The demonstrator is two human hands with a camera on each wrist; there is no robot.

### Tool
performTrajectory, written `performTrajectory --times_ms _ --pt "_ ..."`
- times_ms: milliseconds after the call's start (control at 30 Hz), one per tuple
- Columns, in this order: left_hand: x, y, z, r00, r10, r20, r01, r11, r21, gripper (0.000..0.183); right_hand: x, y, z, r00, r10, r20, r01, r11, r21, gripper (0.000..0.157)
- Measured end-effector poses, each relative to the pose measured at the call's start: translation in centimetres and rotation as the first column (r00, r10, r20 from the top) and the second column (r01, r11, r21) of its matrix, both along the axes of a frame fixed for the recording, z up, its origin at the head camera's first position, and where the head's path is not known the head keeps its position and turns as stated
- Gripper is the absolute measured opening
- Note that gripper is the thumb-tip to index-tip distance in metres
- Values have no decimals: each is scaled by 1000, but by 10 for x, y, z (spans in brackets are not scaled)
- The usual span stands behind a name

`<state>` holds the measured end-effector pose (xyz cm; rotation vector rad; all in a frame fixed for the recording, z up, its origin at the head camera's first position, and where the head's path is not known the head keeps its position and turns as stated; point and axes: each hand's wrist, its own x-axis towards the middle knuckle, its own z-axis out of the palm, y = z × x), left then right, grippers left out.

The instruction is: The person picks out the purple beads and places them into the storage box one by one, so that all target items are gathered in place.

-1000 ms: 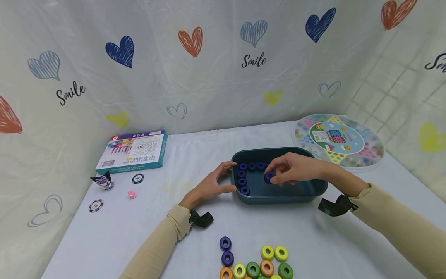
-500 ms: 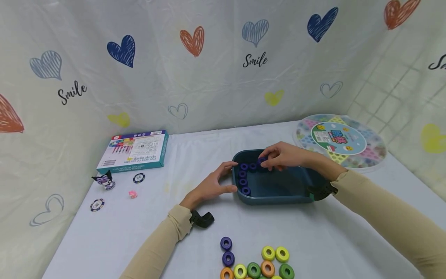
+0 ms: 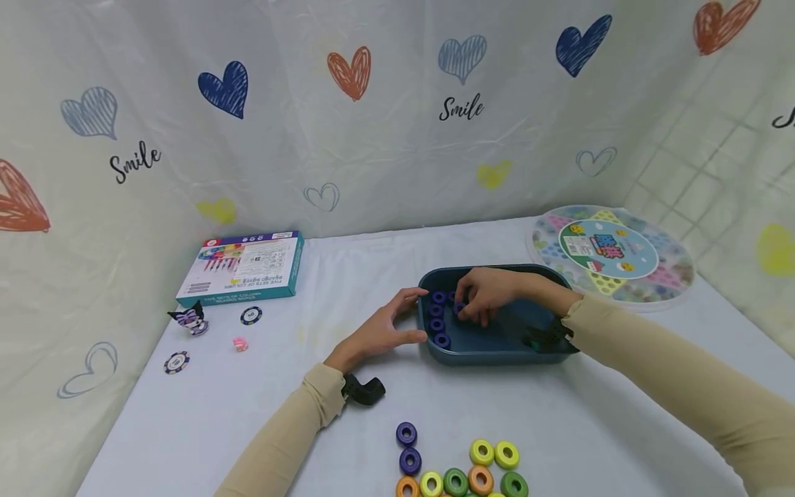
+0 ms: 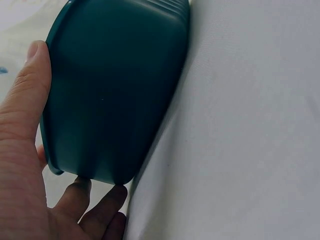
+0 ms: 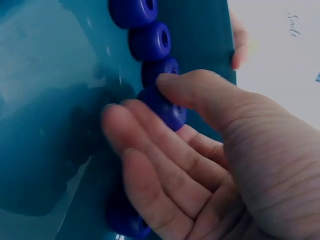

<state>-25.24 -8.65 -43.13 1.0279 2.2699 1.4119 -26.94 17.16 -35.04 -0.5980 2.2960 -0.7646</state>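
Observation:
A dark teal plastic tray (image 3: 497,358) stands on the white cloth. At its left end my left hand (image 3: 377,333) holds it, the thumb (image 4: 31,82) on the rim at one side and the fingers at the other. Inside, purple ring beads (image 3: 437,325) line the left wall and the far left corner. My right hand (image 3: 491,295) reaches into the tray and pinches a purple ring bead (image 3: 459,308) beside that row. Seen from the right wrist, the thumb (image 5: 200,95) lies over a purple bead (image 5: 167,111), with the fingers partly bent below it.
Purple, yellow, green and orange ring beads (image 3: 482,452) lie at the front edge of view. Behind the tray is a round game board (image 3: 611,255). To the left are a flat box (image 3: 242,268), a small figure (image 3: 190,319), poker chips (image 3: 251,315) and a pink piece (image 3: 240,344).
My right hand, with a purple bead, has gone from the tray's middle to the far wall and then left, closer to the bead row. The left hand keeps its place on the tray's end.

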Motion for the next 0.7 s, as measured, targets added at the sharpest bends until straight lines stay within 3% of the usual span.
performTrajectory --times_ms 200,700 --pt "0 0 0 1000 5 -7 -5 1000 -10 73 -1 -4 -3 1000 17 4 -17 999 44 33" --pt "1 0 0 1000 4 -8 -4 1000 -18 72 2 -3 3 997 56 -47 -55 998 19 33"
